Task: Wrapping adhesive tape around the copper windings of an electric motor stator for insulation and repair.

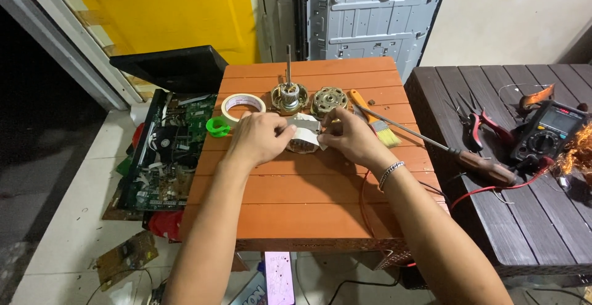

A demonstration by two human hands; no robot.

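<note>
Orange slatted bench (296, 188) carries a stator (301, 146), just this side of the rotor (288, 97). Left hand (256, 137) and right hand (348, 135) pinch a white strip (305, 130) across it, long axis left-right, both equally near.

One head-worn camera supplies the only view. It looks steeply down and forward from above the person's own forearms, at close working range. The orange worktop (308, 181) fills the centre of the frame. Both hands meet just above centre: left hand (258, 137) toward 11 o'clock, right hand (348, 135) toward 1 o'clock. A dark worktop (524, 218) lies at 3 o'clock, the floor (74, 218) at 8 o'clock, and a wall (512, 27) at 1 o'clock.
</note>
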